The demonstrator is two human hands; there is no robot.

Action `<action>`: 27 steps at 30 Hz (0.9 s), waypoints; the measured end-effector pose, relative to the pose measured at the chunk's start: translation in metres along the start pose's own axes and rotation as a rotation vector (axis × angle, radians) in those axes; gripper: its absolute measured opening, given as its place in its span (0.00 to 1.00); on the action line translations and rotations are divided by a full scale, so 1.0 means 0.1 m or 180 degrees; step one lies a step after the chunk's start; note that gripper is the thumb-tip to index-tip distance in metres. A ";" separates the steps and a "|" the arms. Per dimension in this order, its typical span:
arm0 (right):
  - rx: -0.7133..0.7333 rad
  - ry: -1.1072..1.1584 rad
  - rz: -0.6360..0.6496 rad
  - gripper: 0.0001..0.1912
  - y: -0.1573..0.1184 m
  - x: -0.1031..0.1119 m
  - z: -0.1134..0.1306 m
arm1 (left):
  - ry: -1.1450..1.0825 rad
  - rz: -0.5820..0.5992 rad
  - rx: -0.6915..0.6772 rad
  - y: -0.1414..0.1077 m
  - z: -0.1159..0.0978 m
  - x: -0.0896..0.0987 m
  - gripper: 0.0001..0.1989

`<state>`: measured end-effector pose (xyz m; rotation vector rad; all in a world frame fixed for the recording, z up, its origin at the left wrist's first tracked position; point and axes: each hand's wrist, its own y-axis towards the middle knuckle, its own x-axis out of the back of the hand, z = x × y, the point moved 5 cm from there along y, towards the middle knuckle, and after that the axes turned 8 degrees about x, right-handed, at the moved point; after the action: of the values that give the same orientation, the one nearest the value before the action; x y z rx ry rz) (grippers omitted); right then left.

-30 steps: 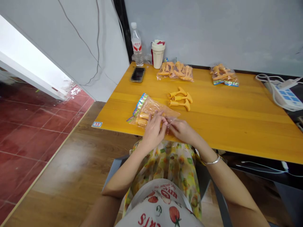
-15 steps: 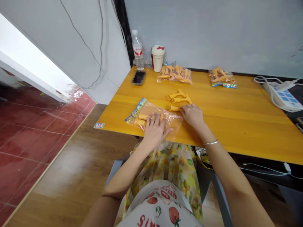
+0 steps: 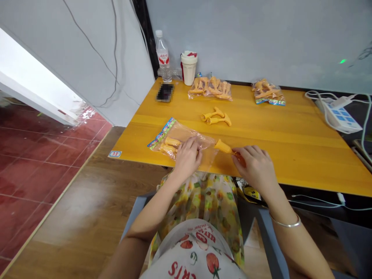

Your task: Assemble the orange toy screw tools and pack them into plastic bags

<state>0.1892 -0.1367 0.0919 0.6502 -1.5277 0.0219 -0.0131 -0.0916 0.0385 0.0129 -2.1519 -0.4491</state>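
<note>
A clear zip bag point(image 3: 186, 131) with a colourful top strip lies near the table's front edge, with orange plastic handles point(image 3: 170, 146) inside it. My left hand point(image 3: 188, 154) rests on the bag's middle with its fingers bent and drawn together, gripping the film and covering part of the handles. Just right of the bag, my right hand point(image 3: 255, 162) is closed round the far end of an orange T-shaped handle point(image 3: 223, 146). The round end of that handle points left, close to the bag's edge. Two loose T-shaped handles point(image 3: 217, 117) lie together beyond the bag.
Filled bags of orange handles point(image 3: 210, 88) and another bag point(image 3: 267, 92) lie along the wall. At the back left are a water bottle point(image 3: 163, 58), a cup point(image 3: 189, 68) and a phone point(image 3: 165, 93). A white power strip point(image 3: 343, 114) with cables sits at the right.
My right hand has picked up the third loose handle and moved it towards me and to the right. The spread fingers of my left hand have drawn together on the bag.
</note>
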 end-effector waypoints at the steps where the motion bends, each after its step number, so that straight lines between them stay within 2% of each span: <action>1: 0.0051 -0.0043 0.0059 0.12 0.00 0.01 0.06 | -0.0205 -0.0088 0.0038 0.00 0.00 0.04 0.06; 3: 0.0128 -0.0112 0.0140 0.12 0.03 0.01 0.19 | -0.0530 -0.0271 0.0064 -0.01 -0.03 0.11 0.06; 6: 0.0167 -0.0166 0.0221 0.13 0.15 -0.07 0.38 | -0.0661 -0.0432 -0.0002 -0.07 -0.14 0.16 0.05; 13: 0.0211 0.0321 0.0466 0.17 0.51 -0.46 0.79 | -0.0660 -0.0499 -0.0180 -0.20 -0.36 0.26 0.05; 17: -0.0197 0.0815 0.0447 0.19 0.66 -0.72 0.75 | -0.0799 -0.0383 -0.0304 -0.23 -0.44 0.26 0.04; 19: -0.0234 0.1154 0.0412 0.20 0.69 -0.86 0.70 | -0.0808 -0.0326 -0.0313 -0.22 -0.45 0.23 0.04; 21: 0.0106 0.1614 0.0310 0.21 0.70 -0.95 0.68 | -0.0802 -0.0271 -0.0244 -0.21 -0.43 0.18 0.05; 24: 0.0705 0.2176 -0.0017 0.24 0.62 -0.96 0.62 | -0.0803 -0.0248 -0.0142 -0.17 -0.36 0.14 0.05; 27: 0.0631 0.2227 -0.0321 0.25 0.52 -0.91 0.47 | -0.0782 -0.0245 -0.0133 -0.15 -0.29 0.12 0.05</action>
<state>0.1185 -0.0782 0.0234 0.7737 -0.8217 0.2976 0.0004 -0.1165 0.0587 0.0180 -2.3885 -0.5647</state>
